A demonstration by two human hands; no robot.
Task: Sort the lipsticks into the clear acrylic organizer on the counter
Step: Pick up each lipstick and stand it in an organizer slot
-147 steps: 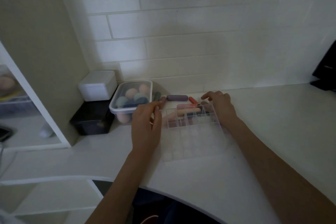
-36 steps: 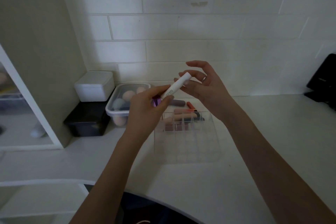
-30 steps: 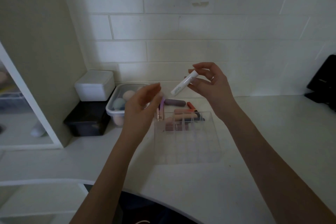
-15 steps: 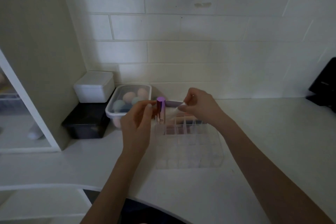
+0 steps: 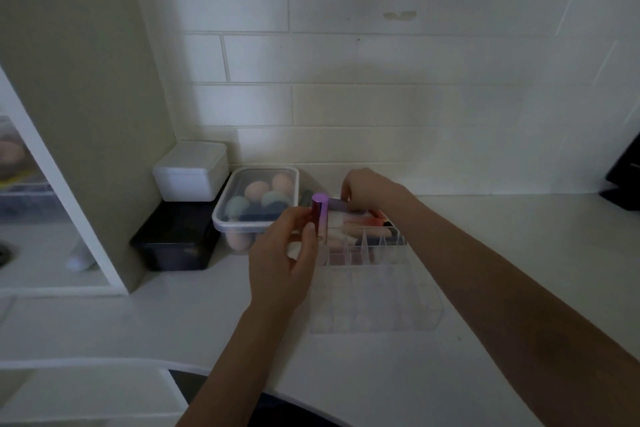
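Note:
The clear acrylic organizer point(image 5: 381, 305) sits on the white counter, a grid of small cells. My left hand point(image 5: 280, 260) holds a purple-pink lipstick point(image 5: 320, 218) upright at the organizer's back left corner. My right hand point(image 5: 370, 189) reaches behind the organizer, fingers curled down onto a grey-purple lipstick point(image 5: 336, 204). Several loose lipsticks point(image 5: 367, 222) in pink, red and white lie in a pile there, against the organizer's back row. Whether the right hand grips anything is hidden.
A lidded clear tub point(image 5: 221, 222) of makeup sponges stands left of the organizer. Beside it a white box point(image 5: 190, 172) rests on a black box point(image 5: 173, 243). A tiled wall runs behind; a black object point(image 5: 623, 180) sits far right. Shelving stands at left.
The left hand took the purple-pink lipstick down to the organizer's back left corner. The right hand lowered the white tube and moved to the pile behind the organizer.

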